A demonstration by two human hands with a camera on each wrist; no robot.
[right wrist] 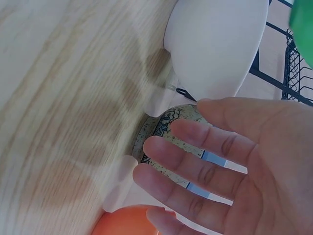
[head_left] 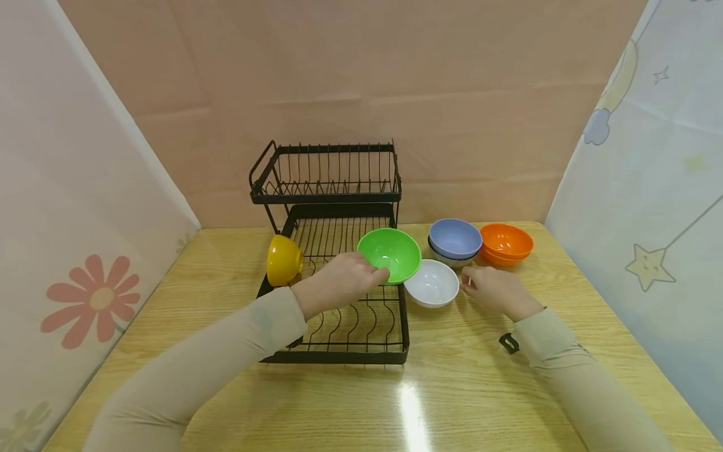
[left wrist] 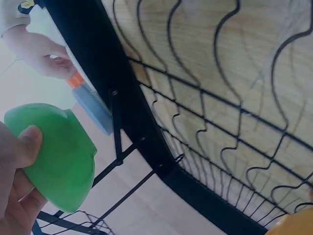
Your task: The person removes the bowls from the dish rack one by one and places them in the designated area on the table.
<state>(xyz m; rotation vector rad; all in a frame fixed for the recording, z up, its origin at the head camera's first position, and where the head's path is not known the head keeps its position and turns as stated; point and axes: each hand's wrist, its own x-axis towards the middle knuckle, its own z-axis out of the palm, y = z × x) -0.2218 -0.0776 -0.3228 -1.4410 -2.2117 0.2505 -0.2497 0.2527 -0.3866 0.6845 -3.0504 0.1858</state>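
Observation:
My left hand [head_left: 346, 279] pinches the rim of a green bowl [head_left: 390, 251], thumb on one side and fingers on the other. The bowl is held above the right edge of a black dish rack [head_left: 339, 358]. A white bowl [head_left: 432, 285] sits on the table just right of the rack. Beside it is my right hand [head_left: 499, 290]; in the right wrist view its fingers are spread and loosely bent, with nothing held. On its side in the rack's left part stands a yellow bowl [head_left: 283, 260].
Behind the white bowl, a blue bowl [head_left: 455, 236] is stacked on a speckled, patterned bowl [right wrist: 171, 122]. Stacked orange bowls [head_left: 506, 240] stand farther right. The rack's upper tier [head_left: 327, 198] rises at the back. A small black object [head_left: 509, 343] shows by the right cuff.

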